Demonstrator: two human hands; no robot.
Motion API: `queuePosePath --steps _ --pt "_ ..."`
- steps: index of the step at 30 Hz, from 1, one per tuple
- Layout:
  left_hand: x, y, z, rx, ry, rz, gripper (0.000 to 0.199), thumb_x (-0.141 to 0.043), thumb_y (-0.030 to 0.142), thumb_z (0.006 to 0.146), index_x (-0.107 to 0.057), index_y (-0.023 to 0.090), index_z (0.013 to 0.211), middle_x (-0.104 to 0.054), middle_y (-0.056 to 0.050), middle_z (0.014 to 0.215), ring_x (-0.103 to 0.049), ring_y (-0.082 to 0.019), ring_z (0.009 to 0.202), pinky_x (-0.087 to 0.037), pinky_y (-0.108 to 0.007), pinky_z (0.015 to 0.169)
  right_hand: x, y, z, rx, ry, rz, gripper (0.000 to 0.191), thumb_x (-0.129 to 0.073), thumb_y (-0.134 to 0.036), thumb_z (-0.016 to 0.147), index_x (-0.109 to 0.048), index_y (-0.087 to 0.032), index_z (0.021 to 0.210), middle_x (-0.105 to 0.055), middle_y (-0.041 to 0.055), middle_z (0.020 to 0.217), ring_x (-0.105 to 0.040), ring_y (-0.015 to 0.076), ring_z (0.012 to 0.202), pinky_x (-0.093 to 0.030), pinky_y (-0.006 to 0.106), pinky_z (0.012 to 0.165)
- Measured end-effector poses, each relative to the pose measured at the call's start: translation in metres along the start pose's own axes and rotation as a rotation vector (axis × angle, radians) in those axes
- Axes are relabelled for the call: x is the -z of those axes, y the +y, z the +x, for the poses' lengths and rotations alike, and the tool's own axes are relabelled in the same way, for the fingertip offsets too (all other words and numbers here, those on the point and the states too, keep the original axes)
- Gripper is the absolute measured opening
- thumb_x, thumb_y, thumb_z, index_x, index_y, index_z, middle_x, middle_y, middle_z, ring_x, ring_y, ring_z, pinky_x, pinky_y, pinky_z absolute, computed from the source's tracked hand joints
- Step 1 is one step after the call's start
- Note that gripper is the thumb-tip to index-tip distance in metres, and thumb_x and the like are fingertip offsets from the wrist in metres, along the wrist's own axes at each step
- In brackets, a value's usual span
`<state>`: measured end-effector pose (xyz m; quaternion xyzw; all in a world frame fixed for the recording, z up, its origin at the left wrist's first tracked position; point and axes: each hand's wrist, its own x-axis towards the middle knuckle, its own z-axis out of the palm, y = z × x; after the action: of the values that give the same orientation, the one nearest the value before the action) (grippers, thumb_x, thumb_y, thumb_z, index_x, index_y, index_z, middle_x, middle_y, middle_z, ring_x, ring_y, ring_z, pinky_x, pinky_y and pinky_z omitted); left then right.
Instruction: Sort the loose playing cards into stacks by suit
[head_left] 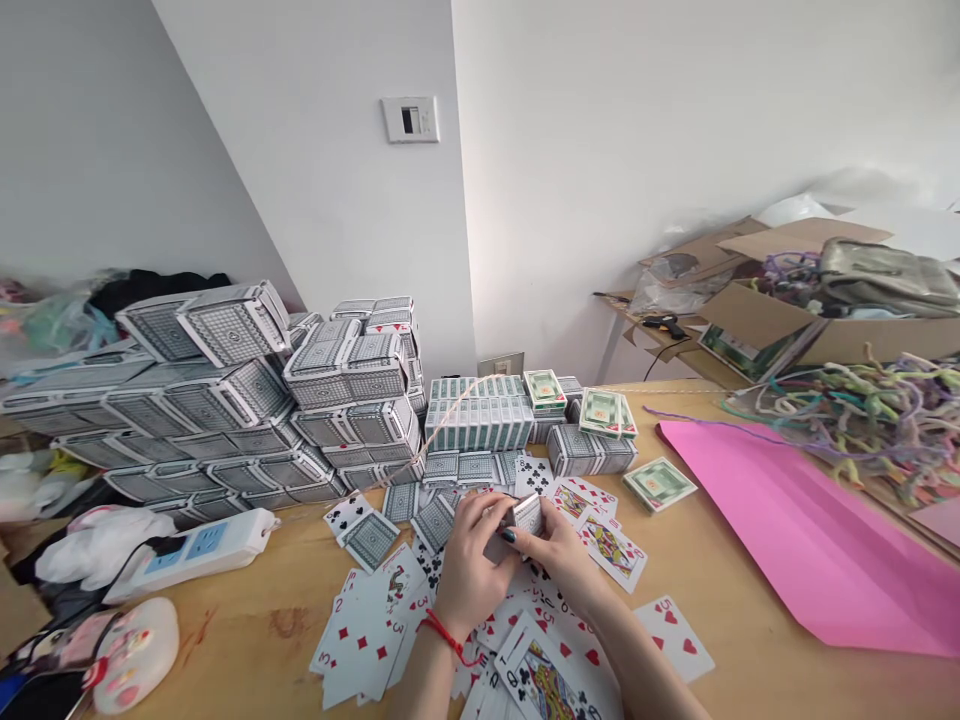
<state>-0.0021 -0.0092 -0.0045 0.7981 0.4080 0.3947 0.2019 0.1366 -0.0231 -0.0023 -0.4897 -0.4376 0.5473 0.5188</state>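
Observation:
Both hands meet over loose playing cards at the middle of the table. My left hand [480,540], with a red string bracelet at its wrist, is closed round a small stack of playing cards [527,513] from the left. From the right, my right hand [553,540] grips the same stack, its dark-nailed thumb across the near side. Fingers hide part of the stack. Beneath and around lie scattered cards, among them a two of diamonds [360,635], a five of hearts [675,638] and a queen [611,550]. Some lie face down [370,540].
Blocks of grey-backed cards [225,400] are piled at the left and back. Green card boxes [480,415] stand in a row behind the hands. A power strip [199,550] lies left, pink paper [810,550] right, with tangled yarn [885,420] and a carton [847,330] beyond.

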Motion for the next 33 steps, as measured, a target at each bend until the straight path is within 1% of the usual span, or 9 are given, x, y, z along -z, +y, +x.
queuePosePath --steps 3,6,9,13,17,21,24,28,33 --pt "0.0 0.001 0.0 0.005 0.015 0.019 0.041 -0.051 0.013 0.074 -0.047 0.025 0.113 -0.052 -0.007 0.112 -0.046 -0.025 0.108 -0.041 -0.044 0.091 0.0 0.001 0.0 -0.009 0.044 0.004 0.032 -0.068 -0.039 0.062 -0.051 -0.019 0.081 -0.055 -0.0023 0.069 -0.051 0.0137 0.062 -0.042 0.022 0.053" --pt "-0.001 0.002 0.0 0.003 0.025 0.036 0.041 -0.051 0.012 0.074 -0.047 0.024 0.112 -0.051 -0.007 0.111 -0.046 -0.025 0.108 -0.041 -0.044 0.092 -0.002 -0.003 -0.001 -0.066 0.007 0.024 0.034 -0.067 -0.042 0.062 -0.051 -0.018 0.079 -0.049 -0.0046 0.062 -0.044 0.0101 0.051 -0.037 0.021 0.045" --pt "-0.001 0.003 0.0 0.001 0.044 0.049 0.042 -0.05 0.01 0.072 -0.048 0.025 0.111 -0.052 -0.007 0.111 -0.046 -0.025 0.107 -0.041 -0.045 0.091 -0.004 -0.009 -0.002 -0.114 -0.014 0.039 0.034 -0.066 -0.045 0.062 -0.051 -0.018 0.076 -0.044 -0.0065 0.057 -0.039 0.0078 0.044 -0.034 0.02 0.04" --pt "-0.001 0.003 0.0 -0.002 0.038 0.042 0.038 -0.049 0.011 0.075 -0.048 0.025 0.111 -0.051 -0.007 0.111 -0.046 -0.025 0.108 -0.04 -0.046 0.092 -0.004 -0.013 -0.002 -0.099 -0.022 0.039 0.034 -0.067 -0.045 0.06 -0.05 -0.018 0.073 -0.044 -0.0067 0.056 -0.038 0.0071 0.043 -0.034 0.02 0.04" --pt "-0.002 0.003 0.0 -0.007 0.037 0.036 0.037 -0.05 0.014 0.076 -0.048 0.025 0.111 -0.051 -0.007 0.111 -0.046 -0.025 0.107 -0.04 -0.046 0.092 -0.003 -0.011 -0.002 -0.093 -0.036 0.016 0.035 -0.069 -0.045 0.057 -0.05 -0.018 0.069 -0.046 -0.0062 0.055 -0.039 0.0071 0.043 -0.034 0.02 0.041" --pt "-0.002 0.002 0.0 -0.003 0.032 0.037 0.037 -0.049 0.014 0.076 -0.049 0.025 0.111 -0.051 -0.007 0.111 -0.046 -0.025 0.108 -0.04 -0.047 0.092 -0.002 -0.01 -0.001 -0.089 -0.029 0.036 0.035 -0.069 -0.045 0.056 -0.051 -0.017 0.07 -0.048 -0.0053 0.056 -0.04 0.0071 0.043 -0.035 0.02 0.041" --pt "-0.002 0.003 0.0 -0.013 0.047 0.047 0.037 -0.049 0.013 0.076 -0.05 0.024 0.111 -0.052 -0.008 0.111 -0.047 -0.025 0.107 -0.04 -0.045 0.092 -0.003 -0.012 -0.002 -0.098 -0.037 0.049 0.035 -0.069 -0.043 0.057 -0.052 -0.017 0.071 -0.048 -0.0052 0.057 -0.04 0.0067 0.044 -0.034 0.019 0.041" --pt "-0.003 0.003 -0.001 -0.032 0.065 0.053 0.039 -0.049 0.014 0.077 -0.049 0.025 0.114 -0.053 -0.007 0.111 -0.047 -0.024 0.107 -0.042 -0.044 0.091 -0.005 -0.017 -0.004 -0.118 -0.047 0.041 0.034 -0.068 -0.044 0.059 -0.05 -0.017 0.071 -0.046 -0.0062 0.055 -0.039 0.0071 0.044 -0.033 0.02 0.042" --pt "-0.005 0.001 -0.002 -0.016 0.045 0.031 0.039 -0.048 0.014 0.078 -0.047 0.026 0.115 -0.052 -0.008 0.113 -0.046 -0.025 0.109 -0.041 -0.047 0.091 -0.004 -0.016 -0.004 -0.128 -0.042 0.037 0.036 -0.068 -0.047 0.059 -0.049 -0.018 0.07 -0.043 -0.0071 0.053 -0.038 0.0074 0.043 -0.033 0.021 0.041"
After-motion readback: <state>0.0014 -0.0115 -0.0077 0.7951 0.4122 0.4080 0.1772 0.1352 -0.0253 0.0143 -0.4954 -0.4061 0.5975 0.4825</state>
